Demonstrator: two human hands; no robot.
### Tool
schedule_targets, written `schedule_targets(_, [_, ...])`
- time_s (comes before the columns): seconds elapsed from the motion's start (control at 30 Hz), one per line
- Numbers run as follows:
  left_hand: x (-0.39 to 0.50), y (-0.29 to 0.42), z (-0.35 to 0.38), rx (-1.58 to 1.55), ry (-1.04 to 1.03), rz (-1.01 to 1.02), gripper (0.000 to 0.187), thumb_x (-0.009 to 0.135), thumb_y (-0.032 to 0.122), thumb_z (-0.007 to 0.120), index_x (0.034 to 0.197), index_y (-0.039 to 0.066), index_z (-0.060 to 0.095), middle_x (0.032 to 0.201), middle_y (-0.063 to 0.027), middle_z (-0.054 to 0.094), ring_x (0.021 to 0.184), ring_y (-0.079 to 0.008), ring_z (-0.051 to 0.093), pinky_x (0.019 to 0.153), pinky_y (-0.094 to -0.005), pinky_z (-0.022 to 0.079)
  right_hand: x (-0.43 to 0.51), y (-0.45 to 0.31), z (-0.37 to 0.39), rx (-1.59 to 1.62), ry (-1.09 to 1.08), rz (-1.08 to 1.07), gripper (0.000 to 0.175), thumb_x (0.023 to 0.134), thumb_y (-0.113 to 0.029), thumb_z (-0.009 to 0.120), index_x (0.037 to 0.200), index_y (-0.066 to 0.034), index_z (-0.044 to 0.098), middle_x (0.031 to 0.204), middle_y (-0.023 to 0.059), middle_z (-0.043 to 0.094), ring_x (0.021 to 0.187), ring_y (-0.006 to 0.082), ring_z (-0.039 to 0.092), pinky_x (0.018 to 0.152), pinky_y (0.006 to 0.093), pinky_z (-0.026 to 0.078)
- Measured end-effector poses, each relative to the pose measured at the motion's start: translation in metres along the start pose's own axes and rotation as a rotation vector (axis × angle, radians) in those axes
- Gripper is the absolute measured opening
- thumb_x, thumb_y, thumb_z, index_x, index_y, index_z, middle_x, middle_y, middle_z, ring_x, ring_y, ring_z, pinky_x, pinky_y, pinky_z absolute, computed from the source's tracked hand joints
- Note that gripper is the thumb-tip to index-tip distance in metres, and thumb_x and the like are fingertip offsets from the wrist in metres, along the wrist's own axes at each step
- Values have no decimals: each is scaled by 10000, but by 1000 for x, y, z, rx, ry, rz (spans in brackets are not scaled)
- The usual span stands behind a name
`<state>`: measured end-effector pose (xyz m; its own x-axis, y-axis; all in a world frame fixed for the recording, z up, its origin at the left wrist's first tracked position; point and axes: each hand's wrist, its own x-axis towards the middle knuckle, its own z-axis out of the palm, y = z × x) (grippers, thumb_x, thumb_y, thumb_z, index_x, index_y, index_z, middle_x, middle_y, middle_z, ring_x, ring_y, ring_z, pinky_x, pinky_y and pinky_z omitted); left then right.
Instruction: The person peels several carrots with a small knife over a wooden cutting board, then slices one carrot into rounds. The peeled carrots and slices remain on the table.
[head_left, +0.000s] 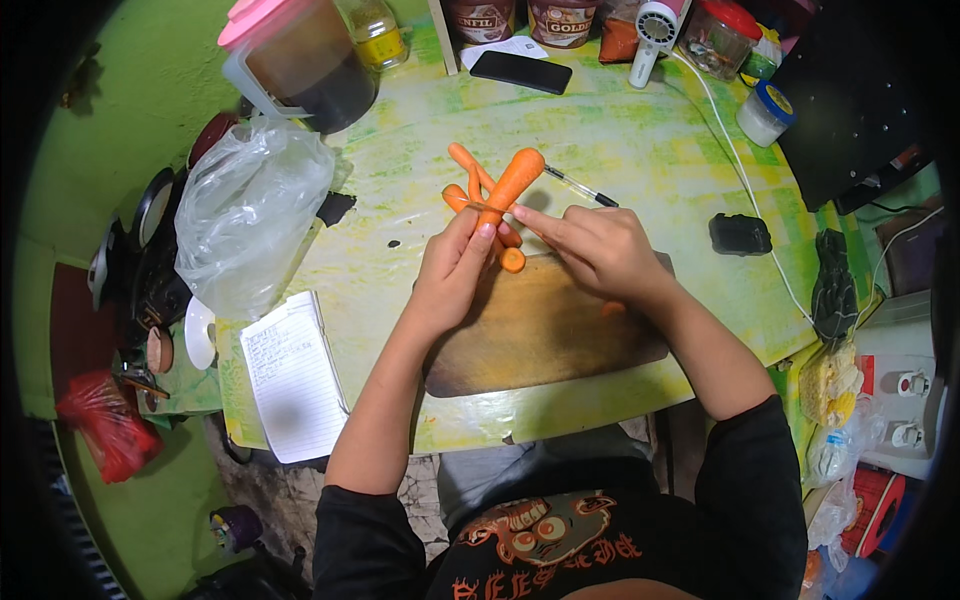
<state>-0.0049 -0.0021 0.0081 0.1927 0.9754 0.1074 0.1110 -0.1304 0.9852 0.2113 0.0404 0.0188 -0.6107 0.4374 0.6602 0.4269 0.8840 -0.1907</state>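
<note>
My left hand (455, 274) grips a large orange carrot (517, 176), tilted with its thick end up and away from me. My right hand (607, 244) holds a knife (474, 204), its thin blade lying across the carrot and its handle hidden in my fingers. The index finger stretches along the blade. Several smaller carrots (463, 156) lie behind and under the large one, one with a round cut face (512, 260) towards me. Below both hands is a dark-stained wooden cutting board (547, 337). A small carrot piece (613, 308) rests on it beneath my right wrist.
A lined notebook (292, 382) with handwriting and a clear plastic bag (251, 217) lie on the left. Beyond the carrots are a pen (581, 186), a phone (521, 72) and a pitcher (307, 67). A white cable (731, 135) runs down the right side, past a black case (739, 234).
</note>
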Motion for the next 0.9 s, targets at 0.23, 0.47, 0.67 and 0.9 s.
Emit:
schedule_targets(0.23, [1, 4, 2, 43, 34, 92, 302, 1017, 257, 414, 1005, -6, 561, 860, -66, 628, 771, -113, 536, 731, -265, 436, 4, 15, 7, 134, 238, 145, 454, 832, 43, 585, 1245, -140, 628, 733, 90, 627, 541, 215, 559, 515, 331, 467])
schedule_targets(0.47, [1, 5, -2, 104, 84, 127, 291, 1017, 246, 409, 990, -11, 543, 865, -103, 656, 785, -141, 565, 744, -278, 444, 2, 0, -5, 100, 136, 176, 447, 853, 22, 569, 1263, -152, 610, 763, 108, 630, 571, 231, 577, 548, 337, 487])
schedule_targets(0.67, [4, 2, 1, 116, 111, 145, 291, 1022, 268, 409, 975, 9, 532, 779, -39, 541, 712, -112, 469, 665, -271, 377, 1, 2, 5, 224, 63, 194, 420, 854, 48, 553, 1239, -103, 625, 799, 128, 657, 584, 218, 574, 574, 305, 476])
schedule_targets(0.9, [3, -2, 1, -188, 45, 80, 294, 1035, 289, 378, 987, 46, 537, 608, 56, 367, 534, -38, 294, 500, -211, 236, 0, 7, 1, 204, 92, 227, 390, 876, 33, 539, 1237, -89, 625, 881, 124, 676, 590, 205, 578, 591, 324, 488])
